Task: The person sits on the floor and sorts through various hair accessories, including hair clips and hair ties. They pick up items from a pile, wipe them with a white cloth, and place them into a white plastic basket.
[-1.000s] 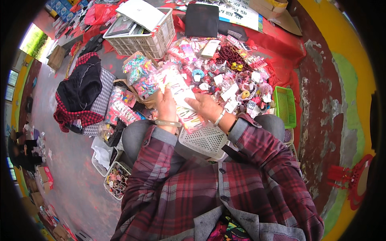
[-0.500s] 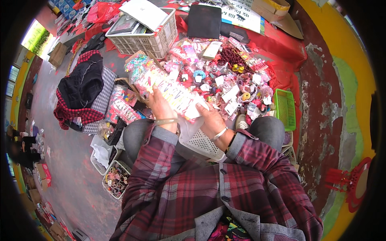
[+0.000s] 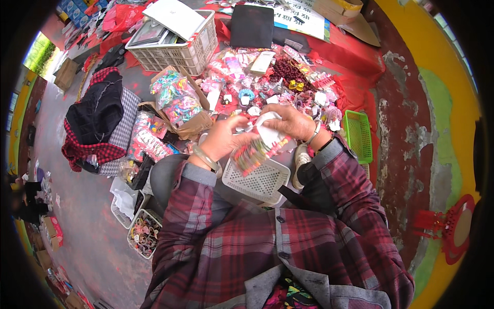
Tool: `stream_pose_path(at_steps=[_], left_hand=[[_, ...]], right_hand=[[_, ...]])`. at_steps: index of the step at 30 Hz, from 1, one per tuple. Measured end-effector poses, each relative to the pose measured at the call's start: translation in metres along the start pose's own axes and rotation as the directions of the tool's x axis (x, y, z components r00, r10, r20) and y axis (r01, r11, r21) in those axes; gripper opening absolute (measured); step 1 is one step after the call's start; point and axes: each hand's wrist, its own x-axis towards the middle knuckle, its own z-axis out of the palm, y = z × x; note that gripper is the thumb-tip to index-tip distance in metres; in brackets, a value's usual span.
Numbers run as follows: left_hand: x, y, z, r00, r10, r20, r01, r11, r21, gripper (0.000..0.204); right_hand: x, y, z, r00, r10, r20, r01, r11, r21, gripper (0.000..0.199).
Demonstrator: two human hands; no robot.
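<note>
A white card with a row of colourful hair accessories point(image 3: 257, 153), smeared by motion, hangs tilted over a white plastic basket point(image 3: 246, 181) between my knees. My right hand point(image 3: 292, 123) grips the white upper part of the card, fingers bent over it. At the other side my left hand point(image 3: 226, 136) is curled, thumb and fingers closing at the card's upper left edge; its fingertips are blurred. Ahead of both hands lies a wide pile of hair accessories point(image 3: 288, 95), many with white tags. Left of the pile, a cardboard box point(image 3: 194, 125) holds clear bags of multicoloured small pieces.
A green basket point(image 3: 357, 136) stands at the right by the peeling wall. Far left of centre is a pale crate point(image 3: 190, 56) of flat items. A black jacket point(image 3: 98, 108) lies at the left, near a small basket of hair ties point(image 3: 146, 234). Black flat case point(image 3: 252, 27) lies behind.
Both hands have come back and lower, and the card has swung from lying outstretched to hanging over the basket. The box with its clear bags has come into full view.
</note>
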Motion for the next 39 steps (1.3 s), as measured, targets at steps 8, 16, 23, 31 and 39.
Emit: stream_pose_path(at_steps=[8,16,23,31,39], left_hand=[[0.003,0.003,0.024,0.943,-0.147,0.299,0.27,0.865,-0.423,0.043],[-0.001,-0.005,0.018,0.972,-0.202,0.124,0.226,0.632,-0.742,0.036],[-0.002,-0.001,0.034,0.999,0.013,0.051,0.033,0.594,-0.804,0.05],[-0.005,-0.001,0.038,0.984,-0.172,0.056,0.146,0.575,-0.805,0.042],[-0.008,-0.003,0.036,0.986,-0.132,0.097,0.159,0.621,-0.767,0.043]], right_hand=[[0.013,0.048,0.013,0.913,0.081,-0.401,0.009,0.976,0.219,0.031],[-0.01,-0.009,-0.02,0.808,0.109,-0.578,0.218,0.857,0.467,0.042],[-0.005,-0.012,0.086,0.927,-0.283,-0.245,0.063,0.764,-0.642,0.056],[0.038,-0.004,0.06,0.903,-0.275,-0.33,0.002,0.771,-0.637,0.053],[0.039,-0.022,0.052,0.923,-0.261,-0.283,0.036,0.791,-0.611,0.037]])
